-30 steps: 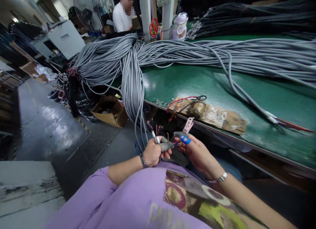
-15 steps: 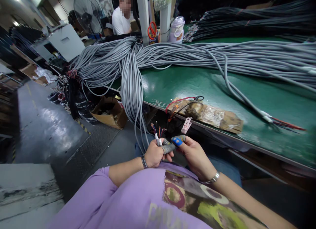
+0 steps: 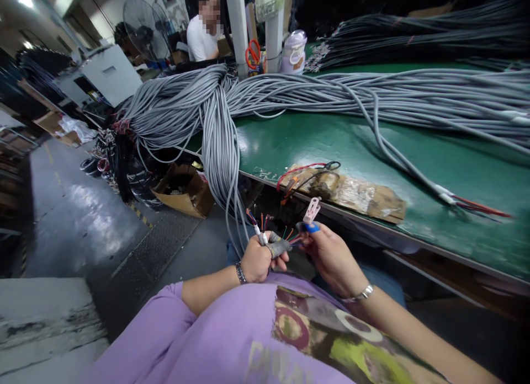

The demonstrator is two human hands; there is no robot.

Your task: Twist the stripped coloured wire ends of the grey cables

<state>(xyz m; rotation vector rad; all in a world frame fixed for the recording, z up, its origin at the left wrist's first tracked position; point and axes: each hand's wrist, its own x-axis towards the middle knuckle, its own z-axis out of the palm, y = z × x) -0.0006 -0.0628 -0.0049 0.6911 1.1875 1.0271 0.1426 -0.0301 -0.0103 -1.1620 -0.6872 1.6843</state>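
Note:
Close to my body, my left hand is closed around the ends of grey cables. Thin coloured wires fan out above its fingers, and white sleeve shows on the cable ends. More coloured wires stick out to the right of that hand. At their tips my right hand has its fingers pinched together, with blue tape round one finger; the exact grip is partly hidden. Grey finger covers show on the left hand. Just above the right fingers, a pink clip sits at the bench edge.
A thick bundle of grey cables runs along the green bench and hangs over its left edge. Taped cardboard lies at the front edge. A carton stands on the floor. A co-worker in white sits behind.
My right hand has moved slightly right, away from the left hand, and coloured wires now show spread between the two. The left hand has stayed almost in place.

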